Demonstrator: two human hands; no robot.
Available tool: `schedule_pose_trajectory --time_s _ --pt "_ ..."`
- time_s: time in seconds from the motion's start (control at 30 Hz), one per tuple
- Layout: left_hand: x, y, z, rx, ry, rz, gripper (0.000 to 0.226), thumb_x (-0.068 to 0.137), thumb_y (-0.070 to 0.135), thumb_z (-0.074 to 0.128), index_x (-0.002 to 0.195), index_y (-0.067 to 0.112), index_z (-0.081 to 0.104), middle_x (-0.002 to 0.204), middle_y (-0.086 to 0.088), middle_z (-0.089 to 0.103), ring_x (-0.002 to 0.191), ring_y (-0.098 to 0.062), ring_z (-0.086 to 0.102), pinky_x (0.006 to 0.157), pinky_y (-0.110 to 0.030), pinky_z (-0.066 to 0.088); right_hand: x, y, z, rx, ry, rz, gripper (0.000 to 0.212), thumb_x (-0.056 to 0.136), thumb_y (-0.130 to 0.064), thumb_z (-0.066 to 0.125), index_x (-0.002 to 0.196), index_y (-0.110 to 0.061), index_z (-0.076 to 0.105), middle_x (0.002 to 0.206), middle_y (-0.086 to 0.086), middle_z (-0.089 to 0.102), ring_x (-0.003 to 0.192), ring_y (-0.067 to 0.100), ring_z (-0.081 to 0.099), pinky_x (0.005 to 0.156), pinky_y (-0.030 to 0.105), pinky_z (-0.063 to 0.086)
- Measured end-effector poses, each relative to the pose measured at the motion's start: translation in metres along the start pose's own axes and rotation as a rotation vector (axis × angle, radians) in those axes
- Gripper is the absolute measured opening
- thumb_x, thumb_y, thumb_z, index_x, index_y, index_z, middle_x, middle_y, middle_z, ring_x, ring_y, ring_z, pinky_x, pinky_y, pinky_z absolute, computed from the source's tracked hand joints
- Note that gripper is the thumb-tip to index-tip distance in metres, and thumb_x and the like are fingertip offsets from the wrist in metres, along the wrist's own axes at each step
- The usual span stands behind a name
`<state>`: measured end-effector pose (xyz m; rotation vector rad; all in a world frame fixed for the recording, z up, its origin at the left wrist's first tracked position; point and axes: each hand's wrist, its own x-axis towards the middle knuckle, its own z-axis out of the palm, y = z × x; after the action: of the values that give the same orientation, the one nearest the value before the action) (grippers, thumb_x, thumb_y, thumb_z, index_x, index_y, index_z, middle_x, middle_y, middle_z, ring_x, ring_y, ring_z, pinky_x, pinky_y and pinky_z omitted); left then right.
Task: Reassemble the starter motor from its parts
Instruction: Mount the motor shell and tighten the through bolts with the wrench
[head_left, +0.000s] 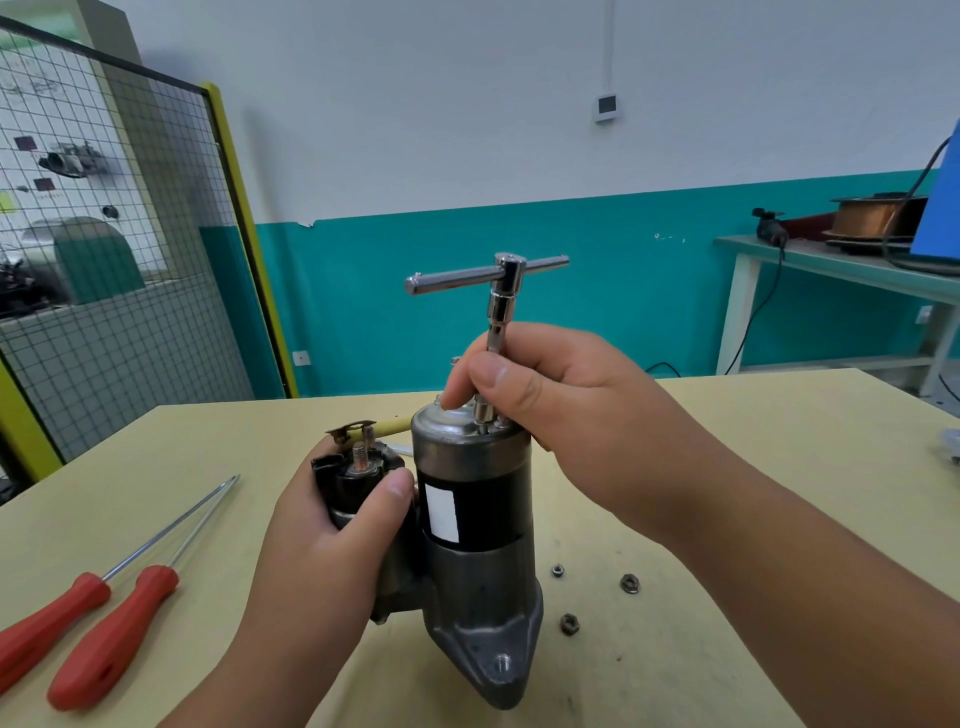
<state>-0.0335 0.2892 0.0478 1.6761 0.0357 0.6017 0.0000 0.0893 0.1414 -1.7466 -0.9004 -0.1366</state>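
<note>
The starter motor (475, 530) stands upright on the table (727, 649), its grey nose housing at the bottom and its rounded end cap on top. My left hand (332, 535) grips the black solenoid (353, 475) on the motor's left side, where a threaded stud and a yellow-sleeved lead stick up. My right hand (561, 395) holds the shaft of a chrome T-handle socket wrench (498, 291) between thumb and fingers. The wrench stands upright, and its socket sits on a fastener at the right edge of the end cap.
Three loose nuts (629, 583) lie on the table right of the motor. Two red-handled screwdrivers (111, 634) lie at the left. A wire mesh guard with a yellow frame (228, 171) stands at the back left. A bench with a copper wire spool (872, 215) is at the back right.
</note>
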Motion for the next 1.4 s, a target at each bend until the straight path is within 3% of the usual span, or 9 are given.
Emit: schedule_pose_trajectory --time_s 0.27,0.43,0.67,0.77,0.9,1.03,1.23,1.3,1.4 --pt "0.001 -0.001 -0.001 0.014 -0.011 -0.002 0.044 0.066 0.067 0.066 0.105 0.047 0.071 0.092 0.009 0.078 0.087 -0.036 0.076 0.055 -0.038 0.049 0.000 0.002 0.001 0.032 0.007 0.005 0.029 0.103 -0.039 0.048 0.090 -0.030 0.073 0.080 -0.025 0.066 0.078 -0.011 0.059 0.067 0.002 0.040" --pt "0.002 -0.001 -0.001 0.014 -0.006 0.005 0.045 0.067 0.067 0.066 0.105 0.043 0.072 0.089 0.008 0.077 0.085 -0.038 0.075 0.054 -0.038 0.048 0.000 0.002 0.002 0.039 0.020 0.020 0.027 0.099 -0.044 0.048 0.091 -0.035 0.072 0.094 -0.017 0.071 0.091 -0.004 0.063 0.068 0.003 0.042" --pt "0.002 -0.003 -0.001 0.009 -0.009 0.005 0.049 0.067 0.067 0.067 0.107 0.040 0.071 0.092 0.002 0.076 0.083 -0.041 0.071 0.058 -0.041 0.047 0.000 0.003 0.002 0.039 0.024 0.010 0.029 0.100 -0.041 0.048 0.089 -0.033 0.072 0.078 -0.026 0.066 0.074 -0.012 0.059 0.063 0.002 0.041" --pt "0.002 -0.004 -0.001 0.012 0.002 0.012 0.047 0.067 0.068 0.067 0.105 0.040 0.071 0.090 0.004 0.076 0.081 -0.041 0.071 0.061 -0.044 0.047 0.000 0.002 0.001 0.051 0.034 0.014 0.027 0.099 -0.043 0.050 0.092 -0.035 0.075 0.084 -0.024 0.069 0.081 -0.009 0.063 0.065 0.005 0.044" --pt "0.001 -0.003 0.000 0.013 -0.004 0.043 0.046 0.069 0.066 0.068 0.105 0.038 0.072 0.089 0.005 0.076 0.083 -0.036 0.071 0.065 -0.052 0.052 0.001 0.003 0.002 -0.032 0.064 0.004 0.022 0.097 -0.048 0.052 0.094 -0.044 0.074 0.096 -0.020 0.070 0.098 0.001 0.065 0.077 0.021 0.046" --pt "-0.001 -0.001 0.000 0.006 -0.019 0.057 0.046 0.069 0.065 0.068 0.106 0.038 0.072 0.091 0.006 0.076 0.086 -0.033 0.072 0.065 -0.053 0.051 0.001 0.001 -0.002 -0.090 0.040 -0.015 0.023 0.102 -0.042 0.054 0.093 -0.038 0.075 0.091 -0.021 0.071 0.094 0.000 0.064 0.070 0.012 0.049" --pt "-0.002 0.002 0.001 -0.002 -0.010 0.061 0.050 0.067 0.065 0.067 0.106 0.033 0.072 0.090 0.006 0.075 0.087 -0.035 0.070 0.068 -0.055 0.051 0.001 0.000 -0.008 -0.079 -0.013 0.022 0.026 0.106 -0.039 0.053 0.091 -0.031 0.073 0.084 -0.021 0.068 0.080 -0.005 0.062 0.065 0.006 0.043" --pt "-0.003 0.004 0.001 0.005 -0.021 0.062 0.050 0.067 0.065 0.066 0.105 0.033 0.072 0.091 0.006 0.075 0.090 -0.031 0.071 0.073 -0.057 0.056 0.001 -0.001 -0.009 -0.099 0.002 0.039 0.029 0.107 -0.040 0.052 0.089 -0.029 0.073 0.080 -0.021 0.067 0.076 -0.006 0.060 0.063 0.007 0.042" --pt "-0.006 0.008 0.002 0.019 -0.047 0.081 0.041 0.067 0.063 0.066 0.101 0.041 0.072 0.093 0.009 0.078 0.090 -0.014 0.074 0.078 -0.047 0.057 0.002 -0.005 -0.008 -0.175 0.031 0.042 0.030 0.096 -0.053 0.052 0.086 -0.032 0.071 0.080 -0.017 0.068 0.078 -0.002 0.062 0.063 0.015 0.044"
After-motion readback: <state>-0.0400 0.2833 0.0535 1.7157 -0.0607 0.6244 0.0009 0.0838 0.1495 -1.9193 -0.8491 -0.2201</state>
